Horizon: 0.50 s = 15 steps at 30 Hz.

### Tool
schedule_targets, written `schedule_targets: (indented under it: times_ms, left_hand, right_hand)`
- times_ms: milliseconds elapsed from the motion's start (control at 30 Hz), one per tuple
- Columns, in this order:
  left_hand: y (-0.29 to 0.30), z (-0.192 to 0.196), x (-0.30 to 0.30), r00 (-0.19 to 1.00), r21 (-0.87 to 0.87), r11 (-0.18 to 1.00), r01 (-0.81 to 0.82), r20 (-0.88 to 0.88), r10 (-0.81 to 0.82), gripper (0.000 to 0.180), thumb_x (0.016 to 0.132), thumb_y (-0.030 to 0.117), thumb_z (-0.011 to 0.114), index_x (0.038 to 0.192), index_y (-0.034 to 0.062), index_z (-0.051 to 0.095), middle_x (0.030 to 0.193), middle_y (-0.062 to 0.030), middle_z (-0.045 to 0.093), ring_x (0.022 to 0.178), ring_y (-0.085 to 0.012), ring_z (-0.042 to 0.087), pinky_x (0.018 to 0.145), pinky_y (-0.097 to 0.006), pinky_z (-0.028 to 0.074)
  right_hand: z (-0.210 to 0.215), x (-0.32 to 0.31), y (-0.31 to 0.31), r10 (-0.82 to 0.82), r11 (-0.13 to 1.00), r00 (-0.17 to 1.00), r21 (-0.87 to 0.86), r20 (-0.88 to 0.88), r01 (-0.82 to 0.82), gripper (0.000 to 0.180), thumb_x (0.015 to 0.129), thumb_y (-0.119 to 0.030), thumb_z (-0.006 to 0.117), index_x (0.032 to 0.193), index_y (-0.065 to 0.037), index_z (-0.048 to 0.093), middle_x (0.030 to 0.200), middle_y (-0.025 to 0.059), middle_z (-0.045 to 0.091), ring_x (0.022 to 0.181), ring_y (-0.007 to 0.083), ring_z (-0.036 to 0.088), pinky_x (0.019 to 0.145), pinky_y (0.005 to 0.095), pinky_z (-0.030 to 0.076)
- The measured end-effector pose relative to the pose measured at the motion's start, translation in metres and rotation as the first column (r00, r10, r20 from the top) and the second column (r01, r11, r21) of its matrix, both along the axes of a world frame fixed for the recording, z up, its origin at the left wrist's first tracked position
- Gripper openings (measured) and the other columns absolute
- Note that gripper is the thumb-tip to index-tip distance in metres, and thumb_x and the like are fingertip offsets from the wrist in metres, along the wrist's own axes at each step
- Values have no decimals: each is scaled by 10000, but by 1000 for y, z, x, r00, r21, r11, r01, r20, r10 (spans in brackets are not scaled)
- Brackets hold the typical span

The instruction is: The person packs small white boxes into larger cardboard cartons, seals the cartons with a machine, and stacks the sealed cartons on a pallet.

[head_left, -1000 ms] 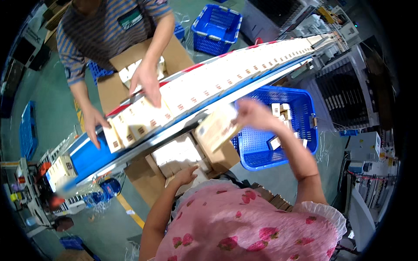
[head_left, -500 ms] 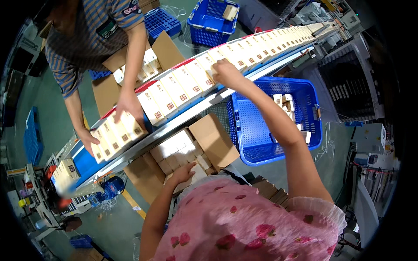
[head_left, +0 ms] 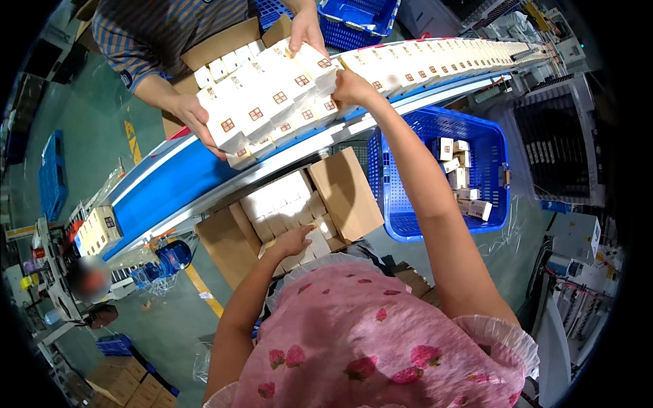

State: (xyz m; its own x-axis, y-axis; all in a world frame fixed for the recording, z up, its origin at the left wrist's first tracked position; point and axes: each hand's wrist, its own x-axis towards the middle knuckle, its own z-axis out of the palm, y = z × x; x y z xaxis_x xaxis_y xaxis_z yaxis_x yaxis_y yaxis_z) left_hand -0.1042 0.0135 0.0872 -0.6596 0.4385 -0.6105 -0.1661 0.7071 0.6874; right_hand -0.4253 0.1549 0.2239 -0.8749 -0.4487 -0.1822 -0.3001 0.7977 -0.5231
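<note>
My right hand (head_left: pixel 350 85) reaches out to the blue conveyor belt (head_left: pixel 163 187) and closes on a small white box (head_left: pixel 331 102) at the edge of a cluster. My left hand (head_left: pixel 294 241) lies flat, fingers apart, on white boxes (head_left: pixel 279 204) packed in an open cardboard carton (head_left: pixel 347 190) under the belt. Across the belt a co-worker in a striped shirt holds a block of white boxes (head_left: pixel 272 95) between a hand (head_left: pixel 194 119) at one end and a hand (head_left: pixel 306 30) at the other.
A long row of white boxes (head_left: pixel 435 58) runs up the belt to the right. A blue plastic basket (head_left: pixel 408 177) with several small boxes stands right of the carton. Another blue basket (head_left: pixel 360 13) and an open carton (head_left: pixel 218 44) sit beyond the belt. Machinery stands at both sides.
My right hand swung from above the blue basket up to the belt and now rests on the boxes there. The co-worker gathered boxes into a block. My left hand stayed on the carton.
</note>
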Motion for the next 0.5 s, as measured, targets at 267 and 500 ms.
schedule_targets:
  times_ms: [267, 500]
  left_hand:
    - [5, -13, 13, 995, 7, 999, -53, -85, 53, 441, 773, 185, 494, 1191, 99, 382, 1153, -145, 451, 1036, -301, 445, 861, -379, 366]
    - [9, 0, 12, 995, -18, 1000, 25, -99, -26, 446, 786, 144, 466, 1211, 147, 332, 1194, -139, 406, 1069, -319, 407, 890, -380, 345]
  right_hand:
    - [117, 106, 59, -74, 992, 950, 79, -303, 102, 195, 652, -119, 575, 749, 27, 489, 665, 203, 509, 644, 333, 518, 572, 370, 402]
    - [21, 211, 44, 161, 970, 849, 78, 503, -230, 216, 715, -211, 540, 703, 4, 538, 667, 160, 560, 675, 258, 572, 596, 355, 440]
